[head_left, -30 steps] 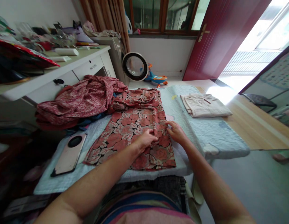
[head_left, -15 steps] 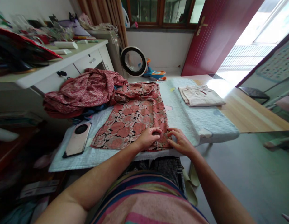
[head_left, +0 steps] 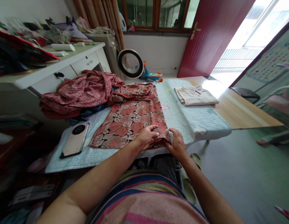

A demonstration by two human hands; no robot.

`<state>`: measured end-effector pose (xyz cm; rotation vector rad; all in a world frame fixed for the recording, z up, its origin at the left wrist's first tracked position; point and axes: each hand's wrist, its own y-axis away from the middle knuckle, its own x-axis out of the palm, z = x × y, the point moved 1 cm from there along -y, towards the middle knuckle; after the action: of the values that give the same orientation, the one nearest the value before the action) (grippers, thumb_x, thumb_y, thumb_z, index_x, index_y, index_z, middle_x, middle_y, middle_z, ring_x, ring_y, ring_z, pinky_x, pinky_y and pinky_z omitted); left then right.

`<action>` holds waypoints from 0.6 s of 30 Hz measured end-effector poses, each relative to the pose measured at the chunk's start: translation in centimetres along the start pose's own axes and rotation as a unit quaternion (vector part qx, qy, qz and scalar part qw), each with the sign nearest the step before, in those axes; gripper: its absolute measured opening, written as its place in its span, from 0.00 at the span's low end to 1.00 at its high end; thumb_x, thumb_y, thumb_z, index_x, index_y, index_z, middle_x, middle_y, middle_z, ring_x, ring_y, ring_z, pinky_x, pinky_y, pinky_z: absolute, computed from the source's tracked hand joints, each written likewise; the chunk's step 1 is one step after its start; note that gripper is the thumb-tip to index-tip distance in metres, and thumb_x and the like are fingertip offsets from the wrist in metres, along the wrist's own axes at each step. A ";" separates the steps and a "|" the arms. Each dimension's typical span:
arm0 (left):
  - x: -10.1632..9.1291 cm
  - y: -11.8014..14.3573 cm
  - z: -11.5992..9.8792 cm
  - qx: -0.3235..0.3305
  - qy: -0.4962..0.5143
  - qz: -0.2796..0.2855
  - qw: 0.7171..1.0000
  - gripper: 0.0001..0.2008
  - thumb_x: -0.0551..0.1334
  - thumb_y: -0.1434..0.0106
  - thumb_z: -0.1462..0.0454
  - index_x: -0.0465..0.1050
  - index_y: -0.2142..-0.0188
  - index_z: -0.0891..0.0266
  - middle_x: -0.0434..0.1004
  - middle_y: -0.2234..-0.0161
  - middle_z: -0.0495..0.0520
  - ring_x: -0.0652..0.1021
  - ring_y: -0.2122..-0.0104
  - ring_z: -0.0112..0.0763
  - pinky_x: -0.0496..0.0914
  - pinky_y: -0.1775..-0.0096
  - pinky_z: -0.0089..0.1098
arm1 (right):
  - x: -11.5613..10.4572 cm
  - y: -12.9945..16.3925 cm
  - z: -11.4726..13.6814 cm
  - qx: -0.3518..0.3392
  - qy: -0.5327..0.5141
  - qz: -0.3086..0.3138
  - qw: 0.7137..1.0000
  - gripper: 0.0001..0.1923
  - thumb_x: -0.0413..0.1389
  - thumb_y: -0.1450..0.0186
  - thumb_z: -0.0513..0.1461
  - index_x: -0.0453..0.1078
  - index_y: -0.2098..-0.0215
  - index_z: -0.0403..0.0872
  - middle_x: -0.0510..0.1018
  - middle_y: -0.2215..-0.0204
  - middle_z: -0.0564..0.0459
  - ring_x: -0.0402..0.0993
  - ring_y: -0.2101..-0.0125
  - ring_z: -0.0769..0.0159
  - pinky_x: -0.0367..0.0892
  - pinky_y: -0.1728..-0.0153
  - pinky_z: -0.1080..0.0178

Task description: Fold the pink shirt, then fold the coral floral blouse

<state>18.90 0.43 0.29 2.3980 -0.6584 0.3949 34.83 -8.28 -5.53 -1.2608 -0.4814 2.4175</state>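
A floral garment point(head_left: 128, 119) in red, tan and black lies spread on the pale blue quilted cover point(head_left: 174, 115), its far part bunched up. My left hand point(head_left: 146, 136) rests on its near right part, fingers and thumb curled together on the fabric. At the near right corner, my right hand point(head_left: 178, 144) has its thumb and fingers closed on the garment's edge, which is slightly raised. The hands are a short way apart, with a strip of the cloth between them.
A heap of red patterned cloth point(head_left: 81, 91) lies at the left, behind a phone point(head_left: 74, 140). A folded cream garment point(head_left: 196, 95) sits at the right. Beyond stand a washing machine with its round door point(head_left: 130, 63) open and a white desk point(head_left: 62, 73) bearing clutter.
My right hand has closed on the garment's near right corner and lifted its edge slightly. My left hand has closed more on the cloth. The view has shifted a little.
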 end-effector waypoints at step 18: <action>-2.9 1.2 0.2 0.183 -0.694 0.018 0.696 0.14 0.58 0.37 0.63 0.79 0.56 0.56 0.83 0.61 0.53 0.80 0.60 0.38 0.70 0.58 0.33 | -2.7 0.9 0.5 -0.089 0.009 0.093 0.992 0.08 0.54 0.36 0.33 0.74 0.62 0.49 0.72 0.65 0.49 0.66 0.59 0.58 0.61 0.52 0.53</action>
<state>15.85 0.52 -0.48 2.6945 -1.2853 -1.6240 35.69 -10.44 -3.77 -1.4603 -0.6110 2.5593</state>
